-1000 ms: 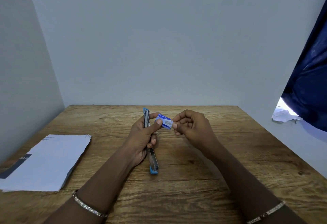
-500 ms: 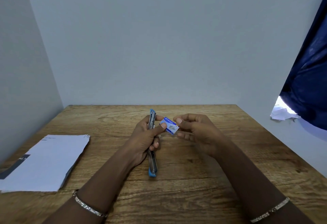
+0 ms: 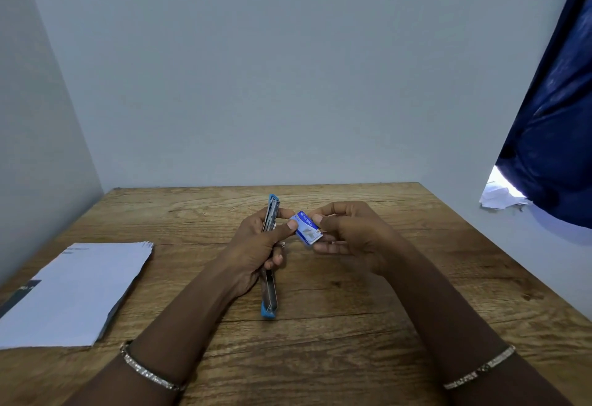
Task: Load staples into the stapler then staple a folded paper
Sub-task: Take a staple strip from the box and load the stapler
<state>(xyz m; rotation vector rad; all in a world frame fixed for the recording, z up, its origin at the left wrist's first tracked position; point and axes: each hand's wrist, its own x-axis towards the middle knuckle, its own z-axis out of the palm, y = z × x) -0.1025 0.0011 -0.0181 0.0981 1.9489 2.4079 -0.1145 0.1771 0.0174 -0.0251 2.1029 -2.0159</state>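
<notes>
My left hand (image 3: 256, 250) grips a blue and metal stapler (image 3: 269, 293), swung open into one long line over the middle of the wooden table (image 3: 352, 325). Its far end sticks up past my fingers and its near end rests close to the table. My left thumb also touches a small blue staple box (image 3: 307, 227). My right hand (image 3: 352, 235) holds that box from the right with fingers and thumb. A stack of white folded paper (image 3: 73, 290) lies at the left of the table.
Pale walls close the table in at the back and left. A dark blue curtain (image 3: 557, 149) hangs at the right, with crumpled white paper (image 3: 499, 195) on a ledge under it. Both wrists wear thin bracelets.
My right hand has turned the staple box and moved it slightly right and down. The left hand with the stapler has stayed almost still.
</notes>
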